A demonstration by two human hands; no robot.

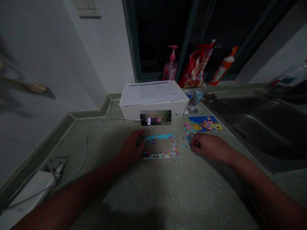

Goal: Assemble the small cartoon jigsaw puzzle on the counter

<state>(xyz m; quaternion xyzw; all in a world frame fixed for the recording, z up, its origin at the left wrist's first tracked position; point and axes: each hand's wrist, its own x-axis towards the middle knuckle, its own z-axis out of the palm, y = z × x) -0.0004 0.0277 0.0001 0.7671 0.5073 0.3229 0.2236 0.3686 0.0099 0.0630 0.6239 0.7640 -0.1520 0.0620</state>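
A partly assembled jigsaw puzzle [161, 155] lies flat on the counter, its border joined around a bare middle. My left hand [132, 144] rests at its left edge, index finger stretched out and thumb apart from it, holding nothing visible. To the right is a small heap of loose puzzle pieces [186, 138]. My right hand [207, 145] reaches into this heap with fingers curled and pressed together; whatever is between the fingertips is hidden. Just behind that hand lies a colourful cartoon picture card [206, 124].
Behind the puzzle stands a white box [130, 111] with a printed sheet on top and a blurred-out device against its front. A white cable [86, 140] crosses the left side. Cans [197, 97] stand beside the box. A metal sink [259, 127] borders the right.
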